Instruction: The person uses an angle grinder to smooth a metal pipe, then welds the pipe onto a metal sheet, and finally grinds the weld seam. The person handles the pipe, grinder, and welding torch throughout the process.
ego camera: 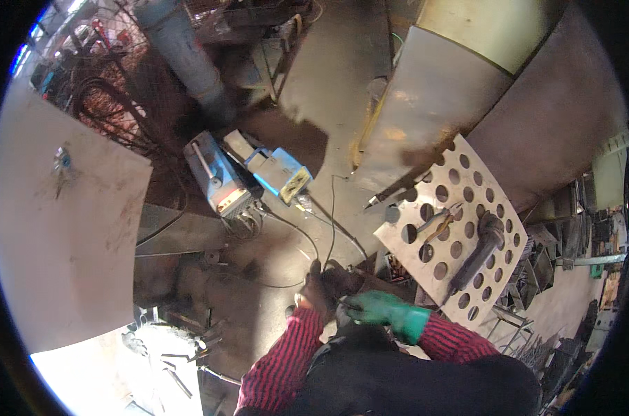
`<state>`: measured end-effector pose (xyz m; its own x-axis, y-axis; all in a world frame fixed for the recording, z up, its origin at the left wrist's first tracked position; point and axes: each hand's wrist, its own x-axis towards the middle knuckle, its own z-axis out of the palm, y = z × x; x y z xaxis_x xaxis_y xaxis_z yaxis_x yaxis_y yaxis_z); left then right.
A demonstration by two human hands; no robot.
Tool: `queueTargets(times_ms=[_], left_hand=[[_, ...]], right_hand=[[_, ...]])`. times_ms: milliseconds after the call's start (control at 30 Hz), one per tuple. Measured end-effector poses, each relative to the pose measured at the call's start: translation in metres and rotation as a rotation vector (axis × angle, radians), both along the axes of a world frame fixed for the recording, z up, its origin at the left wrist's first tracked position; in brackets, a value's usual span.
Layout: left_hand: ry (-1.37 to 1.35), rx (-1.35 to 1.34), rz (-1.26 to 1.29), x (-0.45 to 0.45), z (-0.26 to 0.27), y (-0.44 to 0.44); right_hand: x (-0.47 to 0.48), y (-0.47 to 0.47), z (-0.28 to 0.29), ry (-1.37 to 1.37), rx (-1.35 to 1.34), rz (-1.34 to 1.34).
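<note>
My left hand (314, 294) is in front of my body, low in the picture's middle, with a red and black ribbed sleeve behind it. It looks dark and lies against a dark, unclear bundle (341, 280). A thin black cable (332, 223) runs down to this spot. Just to the right, my right hand (379, 309) wears a green work glove, blurred, with its fingertips near a small dark piece by the left hand. What the fingers of either hand close on is hidden. Beyond them stand a blue welding machine (213, 174) and a second blue unit (280, 174).
To the right, a perforated metal plate (455, 249) bears an angle grinder (478, 249) and pliers (442, 223). A large metal cylinder (439, 88) lies behind it. A flat sheet panel (69, 218) stands left; cables (340, 229) cross the floor.
</note>
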<state>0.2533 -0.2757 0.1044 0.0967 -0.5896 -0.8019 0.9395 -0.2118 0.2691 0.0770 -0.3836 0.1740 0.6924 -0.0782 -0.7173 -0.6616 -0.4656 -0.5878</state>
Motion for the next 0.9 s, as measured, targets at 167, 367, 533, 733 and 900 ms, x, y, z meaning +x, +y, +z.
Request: queueTargets(times_ms=[167,367,533,733,900], left_hand=[[0.336,-0.243,0.587,0.145,-0.092,0.005],[-0.339,0.051,0.229,0.173,-0.013,0.02],[-1.207,-0.223,-0.302,0.103,0.006,0.063],[-1.621,0.075,-0.68,0.058,0.036,0.118],[-1.888,-0.056,-1.196,0.072,-0.034,0.135]], right_hand=[[-0.059,0.001,0.104,-0.255,0.015,-0.154],[-0.028,0.014,0.073,-0.268,0.315,-0.698],[0.19,-0.002,0.041,-0.187,0.329,-0.636],[0.347,-0.1,0.012,-0.362,0.522,-0.883],[0.489,-0.224,0.141,-0.78,0.16,-1.025]])
